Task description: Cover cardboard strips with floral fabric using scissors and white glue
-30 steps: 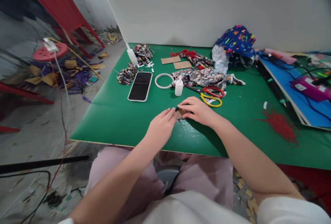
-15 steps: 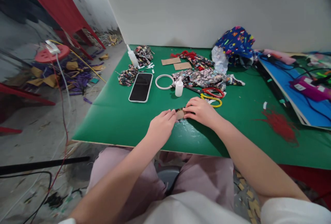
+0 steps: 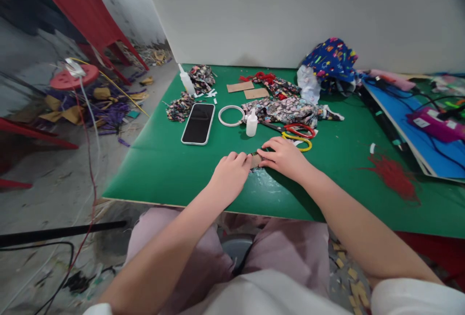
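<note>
A small cardboard piece (image 3: 255, 160) lay flat on the green bench (image 3: 163, 169), near its front edge, long axis running left to right. The left hand (image 3: 232, 172), fingers curled, gripped its left end. The right hand (image 3: 285, 157) gripped the right end, fingers flatter. Scissors (image 3: 298, 135) lay just beyond.

Small brown cardboard piece (image 3: 255, 160) is laid flat, half-covered, on the green worktop (image 3: 163, 169), near-middle, kinda fabric-edged.
</note>
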`<move>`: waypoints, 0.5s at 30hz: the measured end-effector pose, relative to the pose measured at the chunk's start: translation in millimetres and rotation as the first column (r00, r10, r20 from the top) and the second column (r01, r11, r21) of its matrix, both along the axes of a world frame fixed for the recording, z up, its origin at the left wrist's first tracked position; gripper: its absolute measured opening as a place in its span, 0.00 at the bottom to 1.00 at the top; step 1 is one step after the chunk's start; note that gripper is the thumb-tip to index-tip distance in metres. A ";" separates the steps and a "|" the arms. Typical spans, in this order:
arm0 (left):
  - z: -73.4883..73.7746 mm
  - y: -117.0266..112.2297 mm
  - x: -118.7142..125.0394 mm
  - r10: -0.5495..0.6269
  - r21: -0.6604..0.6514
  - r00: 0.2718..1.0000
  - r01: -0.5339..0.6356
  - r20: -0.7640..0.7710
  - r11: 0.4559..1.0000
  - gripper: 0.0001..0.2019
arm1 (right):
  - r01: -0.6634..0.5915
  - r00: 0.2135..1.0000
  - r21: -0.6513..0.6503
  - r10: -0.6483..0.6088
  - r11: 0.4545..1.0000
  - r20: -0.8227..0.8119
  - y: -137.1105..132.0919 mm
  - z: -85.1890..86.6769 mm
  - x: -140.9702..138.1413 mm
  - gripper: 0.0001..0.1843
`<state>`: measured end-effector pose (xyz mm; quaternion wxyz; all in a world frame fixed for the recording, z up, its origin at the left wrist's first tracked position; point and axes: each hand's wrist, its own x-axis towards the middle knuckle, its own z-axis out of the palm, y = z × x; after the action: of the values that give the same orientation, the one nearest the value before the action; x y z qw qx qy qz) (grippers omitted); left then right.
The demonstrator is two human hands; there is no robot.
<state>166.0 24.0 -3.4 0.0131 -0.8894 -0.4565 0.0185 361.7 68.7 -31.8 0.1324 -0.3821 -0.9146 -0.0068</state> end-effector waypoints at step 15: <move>-2.9 -1.3 2.3 0.002 0.046 1.000 0.000 -0.026 0.999 0.17 | 0.052 0.998 0.010 -0.051 0.999 -0.035 -2.7 3.1 -3.2 0.20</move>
<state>168.3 22.6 -6.2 0.0395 -0.8884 -0.4570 0.0198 358.5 66.0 -28.7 0.1503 -0.4048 -0.9019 -0.0088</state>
